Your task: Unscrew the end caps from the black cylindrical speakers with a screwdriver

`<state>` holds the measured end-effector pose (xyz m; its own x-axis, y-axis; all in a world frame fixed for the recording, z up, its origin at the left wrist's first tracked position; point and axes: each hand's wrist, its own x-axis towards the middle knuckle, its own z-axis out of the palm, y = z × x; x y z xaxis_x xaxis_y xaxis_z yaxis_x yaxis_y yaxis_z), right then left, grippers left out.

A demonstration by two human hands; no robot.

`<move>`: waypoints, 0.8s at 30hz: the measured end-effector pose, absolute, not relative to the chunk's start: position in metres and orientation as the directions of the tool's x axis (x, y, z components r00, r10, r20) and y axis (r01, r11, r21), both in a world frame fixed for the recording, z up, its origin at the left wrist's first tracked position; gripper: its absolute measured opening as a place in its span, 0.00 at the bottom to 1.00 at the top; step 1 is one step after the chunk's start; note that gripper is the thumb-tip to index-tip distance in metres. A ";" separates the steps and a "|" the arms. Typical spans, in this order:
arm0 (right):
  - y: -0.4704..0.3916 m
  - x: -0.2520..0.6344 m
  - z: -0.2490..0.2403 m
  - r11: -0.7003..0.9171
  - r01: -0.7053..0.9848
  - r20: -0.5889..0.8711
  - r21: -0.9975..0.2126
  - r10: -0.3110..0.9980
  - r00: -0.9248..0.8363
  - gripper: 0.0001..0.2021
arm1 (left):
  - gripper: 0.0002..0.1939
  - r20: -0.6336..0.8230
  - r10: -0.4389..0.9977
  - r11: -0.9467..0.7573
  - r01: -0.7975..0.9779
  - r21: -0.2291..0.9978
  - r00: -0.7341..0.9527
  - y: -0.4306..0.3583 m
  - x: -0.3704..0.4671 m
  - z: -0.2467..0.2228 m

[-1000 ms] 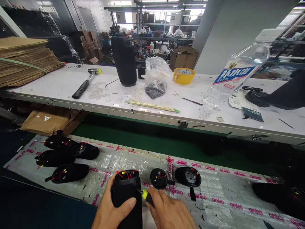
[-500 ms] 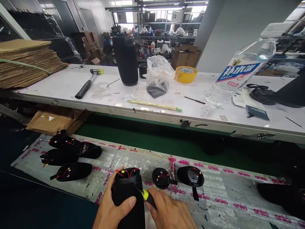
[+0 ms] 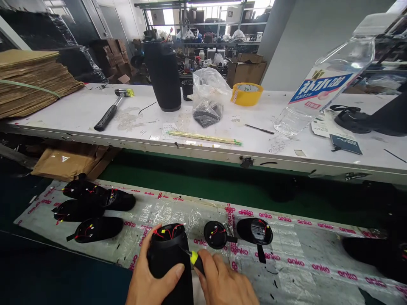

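Wrapped round a black fabric-covered cylinder at the bottom centre is my left hand, its thumb across the front. Red wires and small connectors show in the cylinder's open top. My right hand grips a small tool with a black and yellow-green handle. The tool's thin metal tip touches the fabric near the cylinder's upper right side. Just to the right, on the lower surface, lie a round black piece with wires and a black cylinder.
More black cylinders lie at left on the plastic-covered lower surface. Across the white bench stand a black cylinder, a hammer, yellow tape, a bagged item and a tilted bottle.
The view has shifted slightly. Both hands hold nearly the same positions, with the tool tip still at the cylinder's upper right side.
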<state>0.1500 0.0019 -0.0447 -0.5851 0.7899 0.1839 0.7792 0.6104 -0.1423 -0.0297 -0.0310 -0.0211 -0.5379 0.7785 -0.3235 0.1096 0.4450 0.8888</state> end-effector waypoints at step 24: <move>0.014 0.175 -0.038 0.650 0.720 0.189 -0.244 0.760 -0.622 0.09 | 0.51 -0.383 0.791 0.450 0.029 0.893 -0.477 -0.025 -0.039 -0.013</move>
